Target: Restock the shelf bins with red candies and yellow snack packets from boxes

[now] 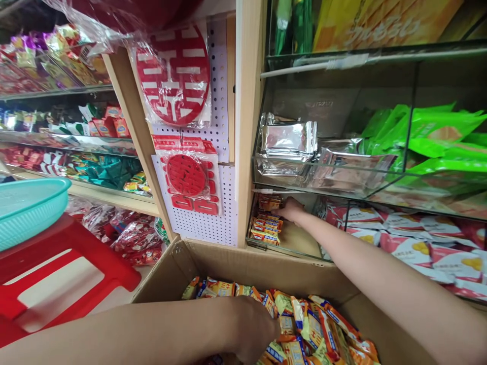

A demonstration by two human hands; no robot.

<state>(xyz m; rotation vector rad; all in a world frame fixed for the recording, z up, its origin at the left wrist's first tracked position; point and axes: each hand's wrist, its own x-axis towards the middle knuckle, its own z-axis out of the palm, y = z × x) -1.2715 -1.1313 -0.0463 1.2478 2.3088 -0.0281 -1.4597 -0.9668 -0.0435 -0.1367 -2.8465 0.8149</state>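
Wooden shop shelving (pixel 249 126) with clear-walled compartments fills my feed. At six o'clock, orange-and-yellow snack packets (pixel 314 329) lie jumbled inside an open cardboard carton (pixel 251 258). My left hand (pixel 254 327) is down among them, its fingers curled under; I cannot tell whether it grips one. At five o'clock, more packets of that kind (pixel 266 235) stand in a row in a low compartment. My right hand (pixel 292 210) reaches in at four o'clock, fingertips at the back ones, its grip unclear to me. Silver packets (pixel 289 139) sit at two o'clock, bright green bags (pixel 437 132) near three. A teal basket (pixel 34 218) rests on a red stool (pixel 91 243) toward nine.
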